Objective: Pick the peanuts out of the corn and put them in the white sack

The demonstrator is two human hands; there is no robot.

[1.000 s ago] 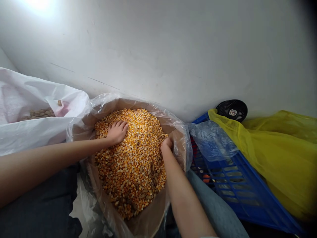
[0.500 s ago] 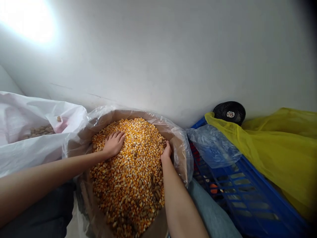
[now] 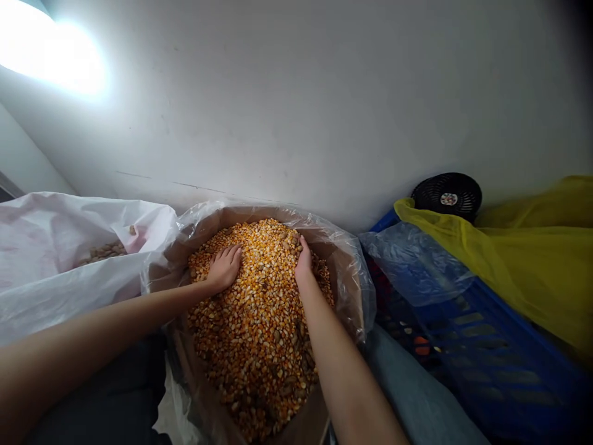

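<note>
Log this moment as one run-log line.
left hand: spread on corn kernels | right hand: fingers in kernels | cardboard box: plastic-lined

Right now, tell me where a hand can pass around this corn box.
Between your left hand and right hand, over the corn kernels. Crowded: white sack left of the cardboard box; clear plastic, yellow bag, blue crate right.

L hand (image 3: pixel 225 267) palm-down on dried corn kernels (image 3: pixel 252 334) in plastic-lined cardboard box (image 3: pixel 334 272); R hand (image 3: pixel 304 259) pushed fingers-first into kernels nr far wall. White sack (image 3: pixel 55 259) just L of box; blue plastic crate (image 3: pixel 486 358), yellow bag (image 3: pixel 523 253) to R.
</note>
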